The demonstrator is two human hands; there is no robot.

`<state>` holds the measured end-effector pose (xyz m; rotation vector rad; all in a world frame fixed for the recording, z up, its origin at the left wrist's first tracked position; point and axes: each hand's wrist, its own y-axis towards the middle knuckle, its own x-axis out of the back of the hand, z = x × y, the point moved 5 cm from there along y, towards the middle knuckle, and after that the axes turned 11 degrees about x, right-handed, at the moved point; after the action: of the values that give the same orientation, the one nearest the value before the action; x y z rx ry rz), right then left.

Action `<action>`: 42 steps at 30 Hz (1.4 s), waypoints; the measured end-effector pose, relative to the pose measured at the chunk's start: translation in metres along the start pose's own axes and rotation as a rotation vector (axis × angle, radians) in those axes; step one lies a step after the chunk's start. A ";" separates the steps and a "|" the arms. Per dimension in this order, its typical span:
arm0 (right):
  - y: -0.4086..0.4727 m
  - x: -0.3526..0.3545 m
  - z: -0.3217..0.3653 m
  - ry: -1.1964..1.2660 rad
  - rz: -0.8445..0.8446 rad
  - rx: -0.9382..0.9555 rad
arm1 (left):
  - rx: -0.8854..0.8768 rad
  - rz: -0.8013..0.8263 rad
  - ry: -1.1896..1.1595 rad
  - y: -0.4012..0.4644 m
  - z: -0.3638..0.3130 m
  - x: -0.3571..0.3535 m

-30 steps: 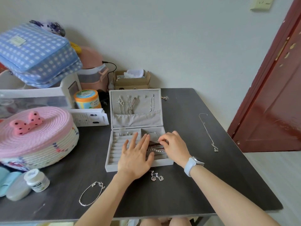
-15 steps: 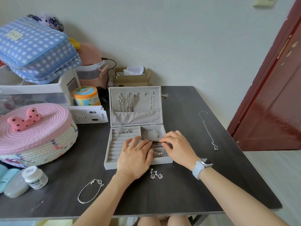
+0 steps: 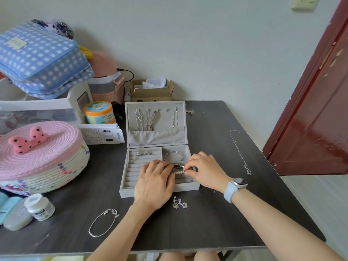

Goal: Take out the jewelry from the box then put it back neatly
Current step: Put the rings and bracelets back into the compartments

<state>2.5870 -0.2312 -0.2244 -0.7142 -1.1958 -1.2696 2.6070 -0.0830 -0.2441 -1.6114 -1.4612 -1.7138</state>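
Hands over open jewelry box (image 3: 131, 191): right hand (image 3: 207, 169) fingers pinch studded bracelet (image 3: 178, 172); left hand (image 3: 153, 182) fingers curl on its other end.

**Pastels and silver on a charcoal table**

A pale grey jewelry box (image 3: 160, 189) sits on a dark grey wood-grain table (image 3: 207, 227). Silver pieces lie around it: a bracelet (image 3: 102, 223), a necklace (image 3: 240, 151). At left, a blue-and-white gingham bag (image 3: 41, 59), a pink-lidded basket (image 3: 43, 166) with a black-dotted pink bow (image 3: 28, 139), and an orange-and-green tub (image 3: 99, 112). A light blue watch (image 3: 234, 187) bands one wrist; the door (image 3: 320, 110) is dark red.
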 end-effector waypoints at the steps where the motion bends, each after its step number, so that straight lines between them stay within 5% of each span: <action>1: 0.000 0.002 0.001 -0.003 -0.049 -0.001 | -0.021 -0.005 -0.019 -0.001 0.000 0.000; 8: 0.004 0.001 0.005 -0.019 -0.207 0.013 | -0.101 -0.004 -0.044 -0.004 -0.003 0.001; 28: -0.010 -0.006 0.005 -0.183 -0.034 0.183 | -0.174 0.066 0.181 -0.002 -0.005 -0.001; 42: -0.024 -0.003 0.008 -0.262 0.354 0.151 | -0.118 0.188 0.307 0.002 -0.002 -0.001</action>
<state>2.5623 -0.2279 -0.2294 -0.9531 -1.2918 -0.8015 2.6078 -0.0855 -0.2444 -1.4126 -1.0483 -1.8665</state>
